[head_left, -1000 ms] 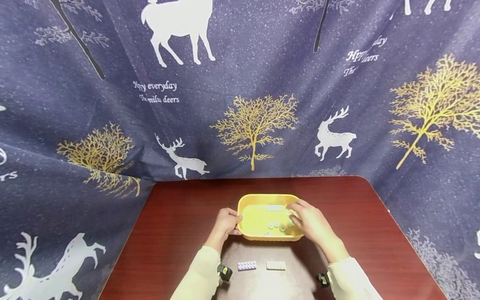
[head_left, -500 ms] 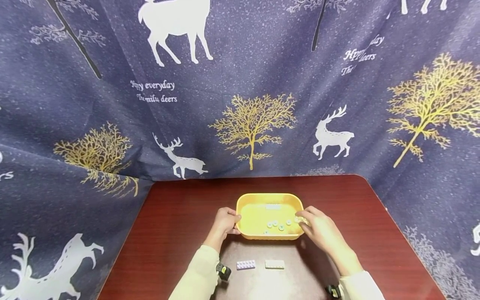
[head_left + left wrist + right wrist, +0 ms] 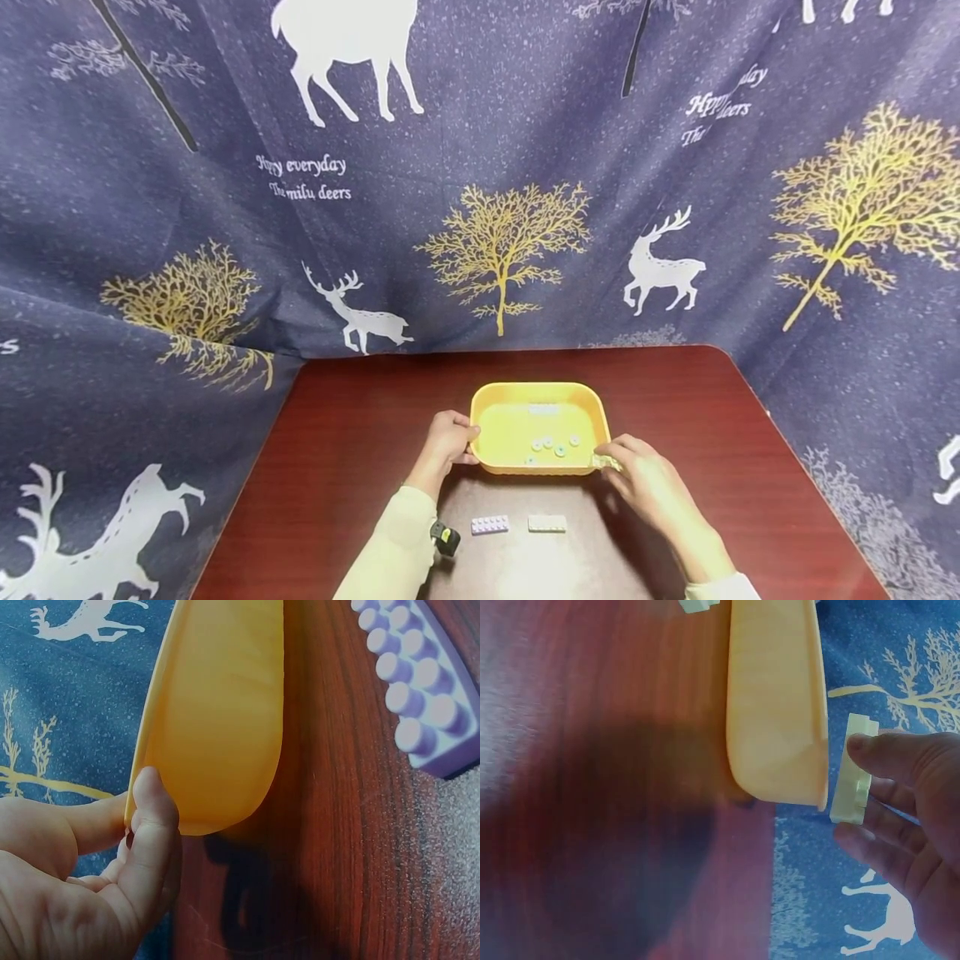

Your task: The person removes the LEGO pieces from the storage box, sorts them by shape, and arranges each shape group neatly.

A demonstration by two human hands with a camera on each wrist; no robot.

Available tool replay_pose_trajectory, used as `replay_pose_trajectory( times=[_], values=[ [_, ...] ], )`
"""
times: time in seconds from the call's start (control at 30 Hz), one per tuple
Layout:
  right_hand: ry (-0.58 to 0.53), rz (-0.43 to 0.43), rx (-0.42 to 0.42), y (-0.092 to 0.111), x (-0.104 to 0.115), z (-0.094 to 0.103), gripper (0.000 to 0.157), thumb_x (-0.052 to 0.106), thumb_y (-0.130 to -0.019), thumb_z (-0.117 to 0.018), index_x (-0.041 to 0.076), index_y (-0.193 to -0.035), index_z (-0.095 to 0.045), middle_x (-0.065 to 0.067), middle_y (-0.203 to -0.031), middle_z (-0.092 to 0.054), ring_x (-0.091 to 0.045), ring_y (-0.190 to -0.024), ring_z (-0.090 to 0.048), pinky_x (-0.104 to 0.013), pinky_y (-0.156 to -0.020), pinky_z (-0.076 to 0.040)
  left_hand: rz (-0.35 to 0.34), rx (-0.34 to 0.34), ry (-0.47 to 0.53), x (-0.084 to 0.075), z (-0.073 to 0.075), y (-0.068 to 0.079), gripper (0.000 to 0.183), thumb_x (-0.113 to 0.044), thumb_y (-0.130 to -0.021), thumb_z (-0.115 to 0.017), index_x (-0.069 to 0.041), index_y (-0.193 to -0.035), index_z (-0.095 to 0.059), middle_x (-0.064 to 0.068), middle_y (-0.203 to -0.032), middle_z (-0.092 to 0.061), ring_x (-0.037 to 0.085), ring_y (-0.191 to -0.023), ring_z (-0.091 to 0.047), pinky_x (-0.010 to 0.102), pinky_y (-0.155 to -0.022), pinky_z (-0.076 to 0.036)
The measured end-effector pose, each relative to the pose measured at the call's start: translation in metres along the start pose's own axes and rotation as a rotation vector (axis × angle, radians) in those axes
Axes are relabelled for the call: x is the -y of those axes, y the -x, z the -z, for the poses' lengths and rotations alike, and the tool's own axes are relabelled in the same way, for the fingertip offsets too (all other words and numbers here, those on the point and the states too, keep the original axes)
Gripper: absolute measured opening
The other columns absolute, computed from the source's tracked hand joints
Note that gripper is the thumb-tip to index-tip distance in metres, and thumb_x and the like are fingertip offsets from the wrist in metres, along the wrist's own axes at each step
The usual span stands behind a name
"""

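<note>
My left hand [image 3: 448,438] pinches the left rim of a yellow plastic basin [image 3: 498,468], thumb and fingers on either side of its wall in the left wrist view. In my right hand [image 3: 643,477] is a pale yellow-green building block [image 3: 849,780], gripped between thumb and fingers. The block is at the basin's front right corner, over the rim in the head view. Inside the basin lie several small round pieces [image 3: 560,451] and a whitish studded block [image 3: 543,409] by the back wall.
On the table [image 3: 375,392] in front of the basin lie a purple studded block [image 3: 490,524] and, to its right, a pale cream-green block [image 3: 547,523]. A dark blue curtain [image 3: 450,150] with deer and trees hangs behind the table.
My right hand has lifted the pale yellow-green block from inside the basin and carried it right and toward the front corner. The left hand keeps its grip on the rim.
</note>
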State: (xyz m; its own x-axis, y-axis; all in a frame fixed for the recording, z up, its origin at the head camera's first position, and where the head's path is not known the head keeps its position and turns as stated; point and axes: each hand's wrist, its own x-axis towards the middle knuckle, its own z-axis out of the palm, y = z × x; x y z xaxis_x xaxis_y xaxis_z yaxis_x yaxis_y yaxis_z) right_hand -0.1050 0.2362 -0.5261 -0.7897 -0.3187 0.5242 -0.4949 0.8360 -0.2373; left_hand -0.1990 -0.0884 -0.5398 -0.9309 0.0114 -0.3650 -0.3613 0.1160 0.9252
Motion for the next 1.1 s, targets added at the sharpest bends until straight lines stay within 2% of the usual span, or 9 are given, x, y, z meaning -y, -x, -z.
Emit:
replay_pose_trajectory(
  times=[0.23,0.53,0.83,1.1],
  values=[
    [0.0,-0.001,-0.015,0.015,0.003,-0.005,0.039,0.006,-0.067,-0.093,0.019,-0.1,-0.077,0.009,-0.093,-0.068,-0.012,-0.084,-0.067,-0.035,-0.069,-0.063,0.004,0.0,-0.001,0.0,0.0,0.002,0.02,0.004,-0.095,-0.065,0.008,-0.11,-0.052,0.021,-0.088,-0.06,0.022,-0.06,-0.062,0.031,-0.051,-0.066],
    [-0.023,-0.084,0.069,0.033,0.008,-0.014,0.033,0.012,-0.07,-0.093,0.025,-0.094,-0.075,0.016,-0.085,-0.06,-0.002,-0.076,-0.059,-0.029,-0.064,-0.059,-0.005,0.005,-0.003,0.0,0.0,0.002,0.02,0.004,-0.095,-0.065,0.009,-0.109,-0.052,0.019,-0.084,-0.06,0.021,-0.058,-0.063,0.032,-0.051,-0.066],
    [-0.01,-0.088,0.104,0.039,0.014,-0.021,0.036,0.01,-0.066,-0.093,0.023,-0.094,-0.074,0.015,-0.086,-0.061,-0.003,-0.077,-0.059,-0.03,-0.065,-0.06,0.008,0.009,0.006,0.001,0.001,0.0,0.018,0.003,-0.096,-0.063,0.009,-0.11,-0.053,0.026,-0.091,-0.064,0.024,-0.062,-0.066,0.031,-0.051,-0.066],
    [0.0,-0.106,0.167,0.04,0.019,-0.019,0.033,0.013,-0.071,-0.091,0.023,-0.096,-0.073,0.015,-0.09,-0.063,-0.004,-0.083,-0.062,-0.032,-0.072,-0.062,0.003,0.013,0.006,0.001,0.0,0.0,0.02,0.004,-0.096,-0.063,0.01,-0.112,-0.053,0.031,-0.097,-0.064,0.026,-0.063,-0.067,0.033,-0.052,-0.066]
  ],
)
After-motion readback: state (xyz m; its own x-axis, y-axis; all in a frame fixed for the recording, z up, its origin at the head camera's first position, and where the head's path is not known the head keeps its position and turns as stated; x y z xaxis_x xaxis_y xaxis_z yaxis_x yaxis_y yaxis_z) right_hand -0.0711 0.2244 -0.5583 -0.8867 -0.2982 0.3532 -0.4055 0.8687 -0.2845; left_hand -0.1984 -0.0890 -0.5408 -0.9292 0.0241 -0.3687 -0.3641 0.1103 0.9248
